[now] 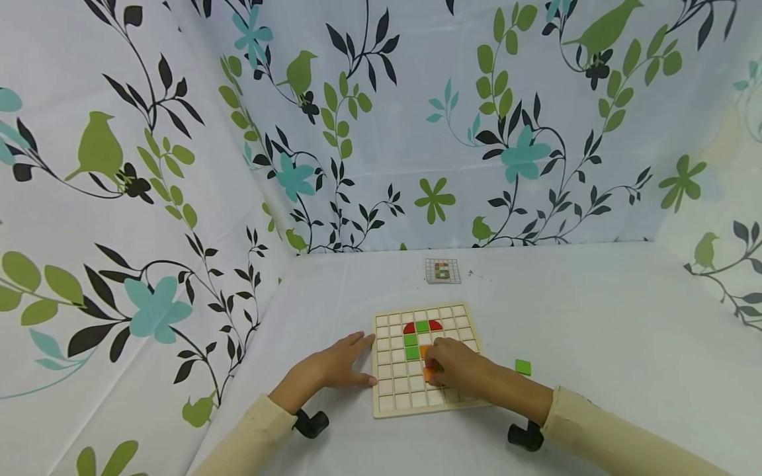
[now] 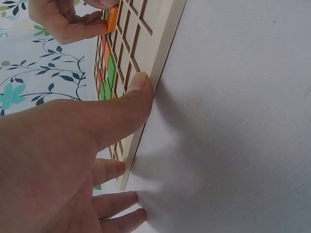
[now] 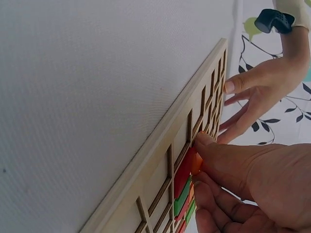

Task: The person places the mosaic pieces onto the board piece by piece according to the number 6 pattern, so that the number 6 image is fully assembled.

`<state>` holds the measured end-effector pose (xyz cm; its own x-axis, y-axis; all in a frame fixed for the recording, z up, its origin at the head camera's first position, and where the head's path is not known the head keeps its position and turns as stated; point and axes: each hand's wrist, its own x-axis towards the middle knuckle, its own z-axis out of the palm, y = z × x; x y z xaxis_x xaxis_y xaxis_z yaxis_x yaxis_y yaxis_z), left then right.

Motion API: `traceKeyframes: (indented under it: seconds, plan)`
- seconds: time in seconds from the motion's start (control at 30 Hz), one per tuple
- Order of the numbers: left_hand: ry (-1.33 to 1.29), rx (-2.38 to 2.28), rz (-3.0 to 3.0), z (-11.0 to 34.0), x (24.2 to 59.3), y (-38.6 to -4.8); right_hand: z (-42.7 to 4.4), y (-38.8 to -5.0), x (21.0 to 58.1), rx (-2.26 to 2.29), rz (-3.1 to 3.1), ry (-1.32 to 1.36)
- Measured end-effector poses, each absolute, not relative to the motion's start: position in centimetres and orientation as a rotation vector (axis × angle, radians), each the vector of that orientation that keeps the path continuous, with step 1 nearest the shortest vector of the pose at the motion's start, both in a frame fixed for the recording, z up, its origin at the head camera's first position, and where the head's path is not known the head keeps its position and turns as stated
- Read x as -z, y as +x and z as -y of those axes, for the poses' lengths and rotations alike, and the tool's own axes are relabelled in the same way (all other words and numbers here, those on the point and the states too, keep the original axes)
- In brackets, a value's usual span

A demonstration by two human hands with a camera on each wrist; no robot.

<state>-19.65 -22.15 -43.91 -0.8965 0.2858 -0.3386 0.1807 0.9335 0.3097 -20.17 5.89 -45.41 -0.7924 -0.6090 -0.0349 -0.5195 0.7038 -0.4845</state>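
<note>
A wooden grid board (image 1: 385,402) lies on the white-covered table. Several red, green and orange tiles sit in its cells, among them a green tile (image 1: 422,326) between two red ones with rounded corners. Over the lower middle of the board, my right hand (image 1: 458,365) pinches an orange tile (image 3: 197,162) between thumb and fingers, at a cell. That hand hides some of the tiles and cells beneath it. My left hand (image 1: 344,362) has its thumb and fingers spread along the board's left edge, thumb touching the rim in the left wrist view.
A loose green tile (image 1: 523,367) lies on the table to the right of the board. Behind the board is a small card (image 1: 442,271) with a printed grid and coloured pattern. A patterned curtain (image 1: 357,165) hangs at the back and sides.
</note>
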Motion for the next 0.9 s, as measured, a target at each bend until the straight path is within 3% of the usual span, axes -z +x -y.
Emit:
traceKeyframes:
  seconds: [0.9]
  plan:
    - [0.334, -0.382, -2.715, 22.15, 44.11, -19.62, -6.20, -20.07, 45.47, 0.627, -2.699, -1.081]
